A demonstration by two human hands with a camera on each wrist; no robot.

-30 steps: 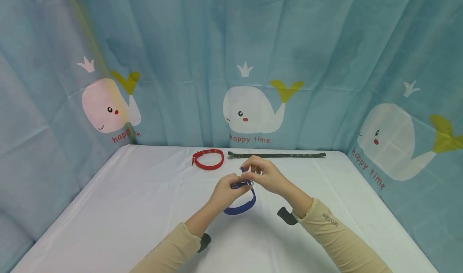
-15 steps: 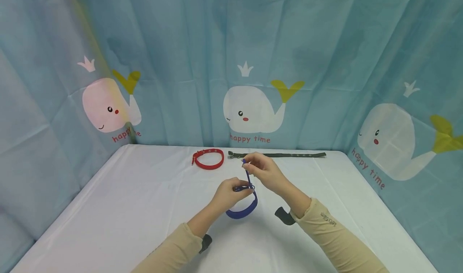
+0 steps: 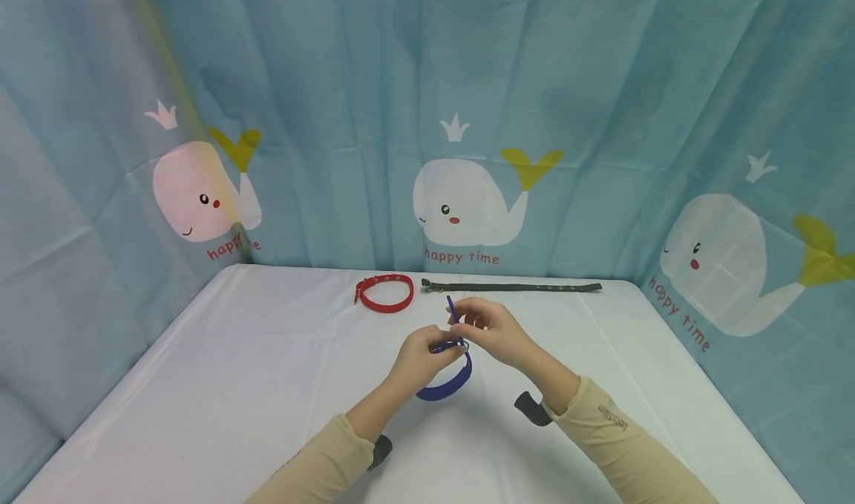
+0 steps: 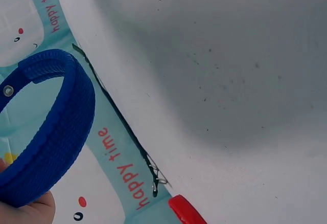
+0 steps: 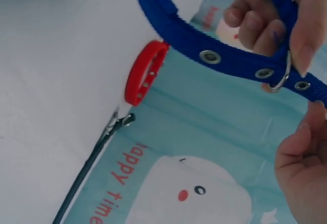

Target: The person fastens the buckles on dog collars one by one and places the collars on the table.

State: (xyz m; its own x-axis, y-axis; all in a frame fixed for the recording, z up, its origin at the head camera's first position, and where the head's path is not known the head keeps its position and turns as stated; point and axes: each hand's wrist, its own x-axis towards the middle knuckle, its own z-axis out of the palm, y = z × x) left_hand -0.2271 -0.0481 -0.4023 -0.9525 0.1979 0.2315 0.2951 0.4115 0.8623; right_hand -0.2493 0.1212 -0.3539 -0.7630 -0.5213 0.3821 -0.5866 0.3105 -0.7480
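A blue dog collar [image 3: 444, 393], formed into a loop, hangs between both hands above the white table. My left hand [image 3: 419, 359] pinches it near the buckle end, where a metal ring [image 5: 282, 75] shows around the strap in the right wrist view. With thumb and fingers my right hand [image 3: 496, 331] pinches the strap's free end, whose tip [image 3: 450, 305] sticks up past the fingers. Metal eyelets [image 5: 210, 57] line the strap. The left wrist view shows the wide ribbed band [image 4: 71, 116] of the loop. Fingers hide most of the buckle.
Toward the back of the white table [image 3: 220, 385] lies a red collar [image 3: 386, 307], closed into a loop. Right of it a dark green collar [image 3: 514, 287] is stretched out straight. A blue curtain [image 3: 347, 118] with whale prints stands around the table's back and sides.
My right hand first drew the strap end upward, lengthening it above the left hand. It has since slid lower along the strap, closer to the left hand, which stays nearly in place.
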